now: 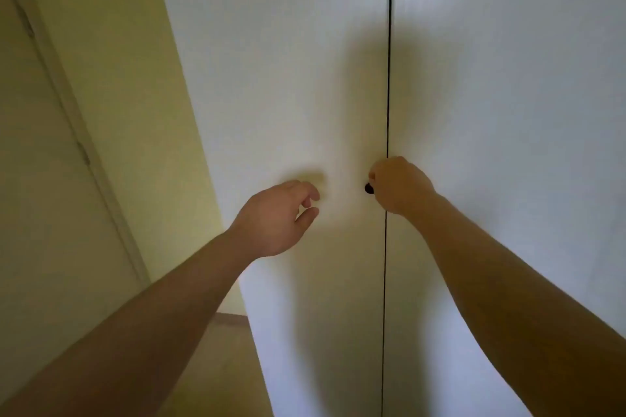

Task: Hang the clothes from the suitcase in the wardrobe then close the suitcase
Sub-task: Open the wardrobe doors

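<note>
Head view: wardrobe (288,78) straight ahead, both white doors shut, dark seam (389,78) between them. Right grip (398,184) grasping small dark knob (368,188) at left door's right edge, beside seam. Left grip (274,217) released, fingers loosely curled, holding nothing, near left door's face, left of knob.

Shut wardrobe doors (288,78) — hairline seam (389,78) between
</note>
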### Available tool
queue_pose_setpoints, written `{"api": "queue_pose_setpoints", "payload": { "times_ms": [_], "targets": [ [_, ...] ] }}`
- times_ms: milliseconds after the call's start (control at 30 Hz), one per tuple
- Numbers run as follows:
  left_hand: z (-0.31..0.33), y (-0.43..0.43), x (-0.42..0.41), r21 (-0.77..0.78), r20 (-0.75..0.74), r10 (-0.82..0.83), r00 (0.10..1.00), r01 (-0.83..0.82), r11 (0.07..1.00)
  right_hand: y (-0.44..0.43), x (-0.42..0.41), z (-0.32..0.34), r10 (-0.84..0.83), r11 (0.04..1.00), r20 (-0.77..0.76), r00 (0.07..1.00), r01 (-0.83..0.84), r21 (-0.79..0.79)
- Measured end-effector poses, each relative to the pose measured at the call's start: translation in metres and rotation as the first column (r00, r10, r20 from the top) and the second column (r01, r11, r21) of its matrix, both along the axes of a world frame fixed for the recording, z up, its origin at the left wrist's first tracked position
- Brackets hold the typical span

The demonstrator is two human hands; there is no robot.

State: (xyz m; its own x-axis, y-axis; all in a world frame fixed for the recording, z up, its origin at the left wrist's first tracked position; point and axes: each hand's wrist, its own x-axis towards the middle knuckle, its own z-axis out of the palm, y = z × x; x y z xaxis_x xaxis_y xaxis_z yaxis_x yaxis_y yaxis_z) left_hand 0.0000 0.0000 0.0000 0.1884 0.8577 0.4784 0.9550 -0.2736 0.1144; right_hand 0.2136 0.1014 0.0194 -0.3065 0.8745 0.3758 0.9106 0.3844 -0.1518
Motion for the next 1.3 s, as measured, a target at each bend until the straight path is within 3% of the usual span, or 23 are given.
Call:
{"api": "queue_pose_setpoints", "payload": {
  "times_ms": [267,467,667,800,900,1000,1100,1300],
  "targets": [
    [-0.004,0.003,-0.004,-0.026,0.054,0.0,0.999,0.002,1.0,0.006,-0.011,-0.003,-0.062,0.99,0.02,0.998,0.064,-0.128],
    [-0.008,0.008,-0.002,-0.017,0.09,-0.02,0.996,0.021,1.0,0.005,-0.014,-0.013,-0.089,0.987,-0.089,0.992,0.076,-0.138],
    [-0.002,0.015,0.007,0.075,0.151,-0.065,0.986,0.054,0.996,-0.011,-0.013,-0.032,-0.095,0.995,-0.183,0.978,0.091,-0.028],
    [0.002,0.022,0.012,0.102,0.173,-0.065,0.983,0.048,0.994,-0.032,-0.019,-0.048,-0.131,0.973,-0.212,0.969,0.166,0.161],
    [-0.001,0.024,0.014,0.083,0.196,-0.055,0.979,0.04,0.996,-0.039,-0.022,-0.055,-0.056,0.966,-0.357,0.932,0.142,0.217],
    [-0.005,0.027,0.014,0.043,0.226,-0.044,0.973,0.035,0.998,-0.044,-0.025,-0.052,0.03,0.991,-0.483,0.875,0.037,0.129],
    [-0.006,0.029,0.016,-0.002,0.266,-0.048,0.963,0.05,0.999,-0.047,-0.02,-0.039,-0.028,0.999,-0.605,0.796,0.036,0.001],
    [-0.009,0.025,0.017,0.037,0.339,-0.063,0.939,0.054,0.998,-0.04,0.001,-0.031,0.005,0.998,-0.909,0.417,-0.059,-0.022]
  ]
}}
